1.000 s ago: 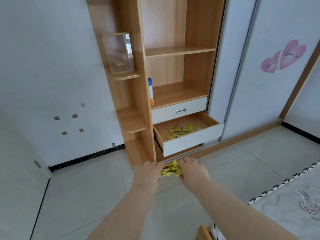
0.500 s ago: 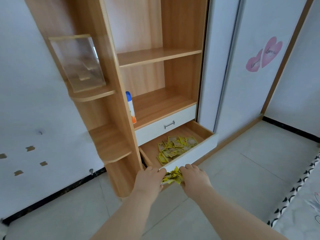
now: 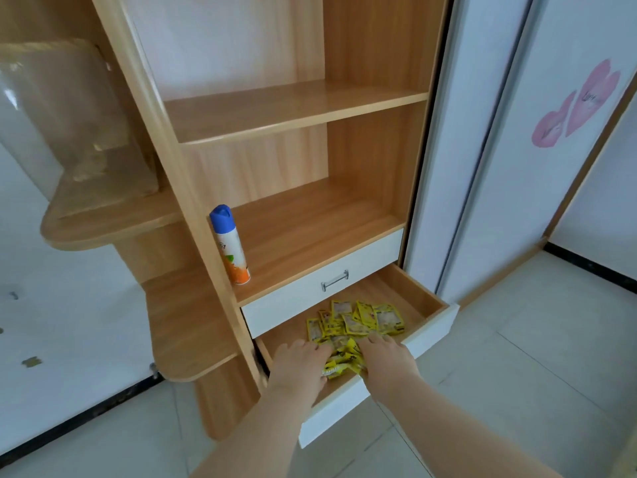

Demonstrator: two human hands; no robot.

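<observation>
The lower drawer [image 3: 432, 331] of a wooden wardrobe is pulled out, and several yellow sachets [image 3: 358, 320] lie in a loose pile on its floor. Over the front of this drawer, my left hand [image 3: 300, 365] and my right hand [image 3: 387, 360] hold a bunch of yellow sachets [image 3: 341, 362] pressed between them. The fingers of both hands curl around the bunch, and the palms hide part of it.
A spray can [image 3: 230, 250] with a blue cap stands on the shelf above the shut upper drawer [image 3: 324, 288]. A clear plastic box [image 3: 69, 125] sits on a rounded side shelf at left. White sliding doors [image 3: 482, 150] with pink heart stickers stand at right. Tiled floor [image 3: 517, 391] lies below.
I have come closer to the wardrobe. Both hands carried the bunch of sachets from in front of the drawer to over its inside.
</observation>
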